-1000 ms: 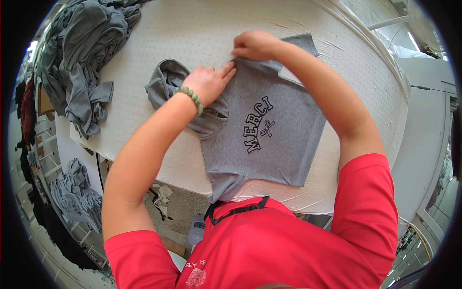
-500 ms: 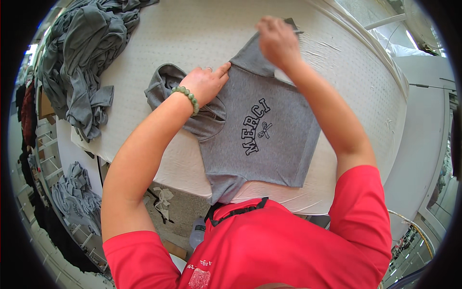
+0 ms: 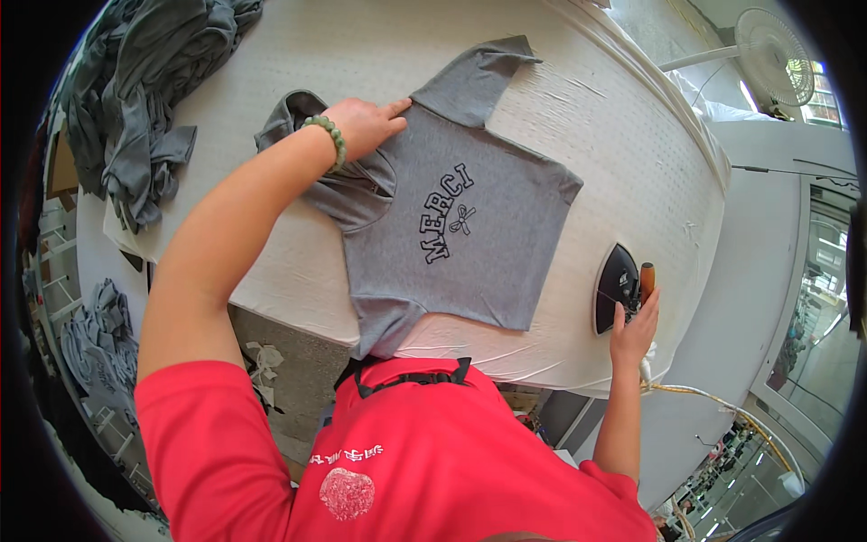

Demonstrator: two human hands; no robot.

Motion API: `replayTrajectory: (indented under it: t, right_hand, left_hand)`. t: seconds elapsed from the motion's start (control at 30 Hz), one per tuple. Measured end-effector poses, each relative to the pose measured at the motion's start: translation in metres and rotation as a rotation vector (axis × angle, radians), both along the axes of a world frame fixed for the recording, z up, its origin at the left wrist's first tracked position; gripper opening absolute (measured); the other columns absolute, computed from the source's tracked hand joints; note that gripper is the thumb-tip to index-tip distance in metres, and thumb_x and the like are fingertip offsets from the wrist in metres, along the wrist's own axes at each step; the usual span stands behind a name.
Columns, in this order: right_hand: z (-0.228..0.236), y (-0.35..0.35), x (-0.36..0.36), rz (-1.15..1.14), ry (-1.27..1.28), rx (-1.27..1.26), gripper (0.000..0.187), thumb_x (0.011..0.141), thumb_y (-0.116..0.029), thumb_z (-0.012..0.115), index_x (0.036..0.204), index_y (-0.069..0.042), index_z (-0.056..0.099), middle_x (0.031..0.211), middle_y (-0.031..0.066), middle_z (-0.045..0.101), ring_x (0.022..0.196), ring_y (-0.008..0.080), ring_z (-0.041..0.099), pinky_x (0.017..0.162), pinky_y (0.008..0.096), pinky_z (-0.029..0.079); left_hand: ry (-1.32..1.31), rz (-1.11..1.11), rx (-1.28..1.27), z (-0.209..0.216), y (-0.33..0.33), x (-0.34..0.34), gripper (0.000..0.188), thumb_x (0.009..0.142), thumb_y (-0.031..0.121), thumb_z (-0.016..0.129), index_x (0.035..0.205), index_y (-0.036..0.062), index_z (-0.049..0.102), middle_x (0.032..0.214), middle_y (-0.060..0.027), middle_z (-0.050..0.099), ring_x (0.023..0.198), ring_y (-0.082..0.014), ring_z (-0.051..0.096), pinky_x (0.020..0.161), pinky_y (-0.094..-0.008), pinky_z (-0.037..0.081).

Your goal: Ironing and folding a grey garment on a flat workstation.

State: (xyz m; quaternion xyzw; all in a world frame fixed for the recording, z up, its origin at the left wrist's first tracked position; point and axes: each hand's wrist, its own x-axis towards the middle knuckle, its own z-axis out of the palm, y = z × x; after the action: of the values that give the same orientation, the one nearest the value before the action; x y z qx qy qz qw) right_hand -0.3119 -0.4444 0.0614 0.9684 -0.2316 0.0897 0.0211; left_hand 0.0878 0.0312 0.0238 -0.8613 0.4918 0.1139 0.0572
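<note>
A grey hooded sweatshirt [image 3: 506, 226] lies spread on a white padded table [image 3: 623, 172], its hood to the left and its hem to the right. Dark outlined lettering and a small bow mark its chest. My left hand [image 3: 366, 125], wearing a green bead bracelet, rests near the far shoulder seam, fingers stretched out and holding nothing. At the table's right side stands a dark iron [image 3: 617, 287] with a wooden handle [image 3: 647, 278]. My right hand [image 3: 635, 336] is at the handle's near end, thumb and fingers apart, not wrapped round it.
A large heap of grey garments [image 3: 149, 108] covers the table's far left. More grey clothing [image 3: 99, 339] hangs or lies lower left. Hoses and a cord [image 3: 713, 402] run off the table's right corner. A white fan [image 3: 772, 56] stands at the far right.
My right hand has moved from the far sleeve down to the iron at right, now in sight. The far sleeve lies flat. My left hand stays near the shoulder seam; the view has shifted.
</note>
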Motion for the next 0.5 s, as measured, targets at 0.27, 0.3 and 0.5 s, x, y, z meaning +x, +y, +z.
replayTrajectory:
  t: [0.27, 0.3, 0.5]
  right_hand:
    - [0.035, -0.006, 0.061, -0.419, 0.281, 0.793, 0.030, 0.092, -0.027, 0.080, 0.101, -0.002, 0.066, 0.064, 0.0012, 0.055, 0.052, 0.0128, 0.055, 0.048, 0.0321, 0.042]
    - [0.048, 0.023, 0.080, -0.349, 0.249, 0.847, 0.027, 0.092, -0.027, 0.080, 0.090, -0.005, 0.065, 0.056, -0.0034, 0.048, 0.044, 0.0082, 0.047, 0.042, 0.0288, 0.035]
    - [0.039, 0.147, 0.202, 0.221, 0.281, 0.546, 0.042, 0.092, -0.036, 0.076, 0.103, 0.004, 0.069, 0.085, 0.0246, 0.073, 0.086, 0.0404, 0.073, 0.079, 0.0470, 0.055]
  left_hand:
    - [0.046, -0.011, 0.041, -0.001, 0.004, -0.001, 0.017, 0.094, 0.010, 0.058, 0.110, 0.0106, 0.063, 0.167, -0.0093, 0.039, 0.097, -0.0311, 0.074, 0.082, -0.0455, 0.061]
    - [0.043, 0.001, 0.049, -0.001, 0.007, -0.001, 0.018, 0.095, 0.010, 0.058, 0.111, 0.0112, 0.064, 0.167, -0.0090, 0.039, 0.098, -0.0311, 0.074, 0.082, -0.0454, 0.061]
    - [0.071, 0.017, 0.074, 0.003, -0.001, -0.002, 0.028, 0.098, 0.012, 0.054, 0.124, 0.0155, 0.067, 0.170, -0.0052, 0.035, 0.105, -0.0313, 0.074, 0.087, -0.0452, 0.061]
